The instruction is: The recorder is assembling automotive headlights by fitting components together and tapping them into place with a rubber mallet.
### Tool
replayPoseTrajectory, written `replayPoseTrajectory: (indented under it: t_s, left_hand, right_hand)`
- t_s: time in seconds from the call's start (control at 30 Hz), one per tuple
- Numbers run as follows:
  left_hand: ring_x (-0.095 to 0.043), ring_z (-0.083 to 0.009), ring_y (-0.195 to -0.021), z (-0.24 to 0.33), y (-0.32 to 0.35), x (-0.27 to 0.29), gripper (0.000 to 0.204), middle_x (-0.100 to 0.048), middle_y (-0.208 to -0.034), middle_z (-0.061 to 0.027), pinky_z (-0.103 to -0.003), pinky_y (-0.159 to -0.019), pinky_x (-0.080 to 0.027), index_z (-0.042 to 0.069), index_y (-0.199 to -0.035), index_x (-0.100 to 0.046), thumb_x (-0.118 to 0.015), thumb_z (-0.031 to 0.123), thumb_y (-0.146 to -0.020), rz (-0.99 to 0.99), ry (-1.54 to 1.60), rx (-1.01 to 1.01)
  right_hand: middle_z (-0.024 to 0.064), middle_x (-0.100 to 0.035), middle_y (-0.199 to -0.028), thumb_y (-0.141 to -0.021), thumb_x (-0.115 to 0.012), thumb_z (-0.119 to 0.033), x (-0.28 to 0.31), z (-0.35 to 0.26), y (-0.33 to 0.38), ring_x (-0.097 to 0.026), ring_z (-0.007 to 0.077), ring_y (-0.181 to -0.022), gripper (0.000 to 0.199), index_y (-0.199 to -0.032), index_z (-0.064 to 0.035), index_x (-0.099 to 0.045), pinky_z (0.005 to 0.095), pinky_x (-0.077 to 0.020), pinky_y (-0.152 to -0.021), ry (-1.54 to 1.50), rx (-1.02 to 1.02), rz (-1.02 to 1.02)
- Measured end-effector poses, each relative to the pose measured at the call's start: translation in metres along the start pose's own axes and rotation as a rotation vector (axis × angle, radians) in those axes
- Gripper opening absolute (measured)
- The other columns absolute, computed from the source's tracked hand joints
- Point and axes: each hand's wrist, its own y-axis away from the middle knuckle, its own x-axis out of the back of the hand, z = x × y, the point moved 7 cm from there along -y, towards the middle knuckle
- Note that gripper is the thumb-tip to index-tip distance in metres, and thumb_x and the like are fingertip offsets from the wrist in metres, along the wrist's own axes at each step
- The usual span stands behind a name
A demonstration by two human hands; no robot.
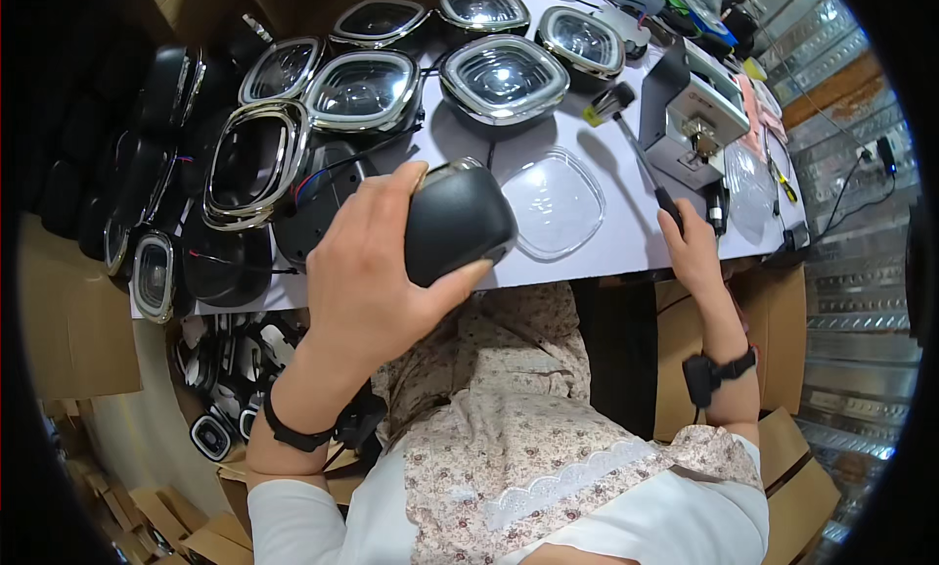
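My left hand (364, 262) is wrapped round a black, rounded lamp housing (462, 225), tilted above the table's near edge. A bit of shiny rim shows at its top; its front is turned away from view. My right hand (693, 247) grips a small mallet (646, 162) by its dark handle. The mallet's head points away from me, black with a yellowish end, and is apart from the housing. Between the hands, a clear plastic lens cover (556, 205) lies flat on the white table.
Several lamps with chrome rims, such as this lamp (504, 81), crowd the table's far side and left. Loose chrome rings (256, 164) sit at the left. A grey box-shaped device (690, 115) stands at the right, near a screwdriver (782, 181). Cardboard boxes (78, 320) stand around the table.
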Motion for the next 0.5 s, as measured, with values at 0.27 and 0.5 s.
replayPoseTrajectory:
  t_s: [0.27, 0.5]
  left_hand:
    - [-0.068, -0.0325, -0.093, -0.003, -0.007, -0.002, 0.075, -0.067, -0.105, -0.0129, -0.042, -0.081, -0.055, 0.007, -0.126, -0.060, -0.093, 0.029, -0.062, -0.006, 0.020, -0.015]
    - [-0.069, -0.0317, -0.088, 0.000, -0.006, -0.002, 0.072, -0.068, -0.100, -0.0114, -0.040, -0.077, -0.055, 0.008, -0.123, -0.061, -0.092, 0.026, -0.061, 0.029, 0.041, -0.067]
  right_hand:
    - [0.0121, -0.048, -0.062, -0.105, -0.059, -0.030, 0.086, -0.145, 0.025, -0.051, 0.0232, -0.053, 0.031, -0.093, -0.0017, -0.058, 0.0318, -0.0397, -0.054, -0.083, 0.262, -0.155]
    - [0.0130, -0.045, -0.059, -0.101, -0.065, -0.030, 0.100, -0.179, 0.014, -0.050, 0.0294, -0.050, 0.031, -0.090, -0.0022, -0.058, 0.0371, -0.0391, -0.051, 0.123, 0.476, -0.167]
